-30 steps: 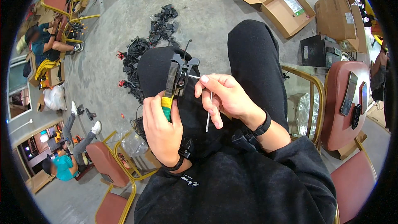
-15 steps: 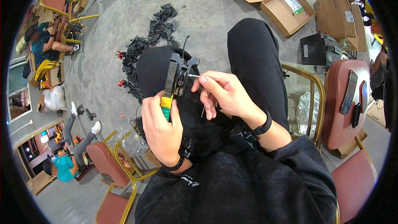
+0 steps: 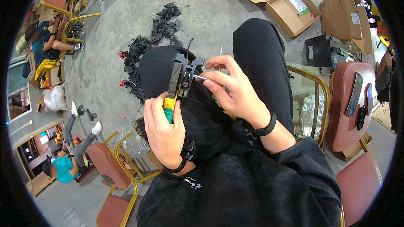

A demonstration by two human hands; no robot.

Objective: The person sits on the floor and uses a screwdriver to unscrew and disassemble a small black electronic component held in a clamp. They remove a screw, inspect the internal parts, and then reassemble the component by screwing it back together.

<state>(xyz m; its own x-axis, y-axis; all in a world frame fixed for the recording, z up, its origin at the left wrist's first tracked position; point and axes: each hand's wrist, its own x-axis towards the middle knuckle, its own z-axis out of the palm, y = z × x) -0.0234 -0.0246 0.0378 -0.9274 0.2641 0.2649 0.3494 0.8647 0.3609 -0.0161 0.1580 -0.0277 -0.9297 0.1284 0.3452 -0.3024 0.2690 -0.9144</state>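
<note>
Right hand [image 3: 242,94]: pinches metal key [image 3: 201,77] with shaft [image 3: 221,51] freshly swung upward, right of green-handled tool [image 3: 173,80] gripped in left hand [image 3: 163,131], suggesting turning.

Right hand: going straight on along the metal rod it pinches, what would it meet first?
Most likely the black clamp-like device in the left hand; the metal rod seems to reach it, though depth is unclear.

Room opens between the knees [image 3: 257,38]; the black device [image 3: 185,75] blocks the right hand's [image 3: 240,90] left.
</note>
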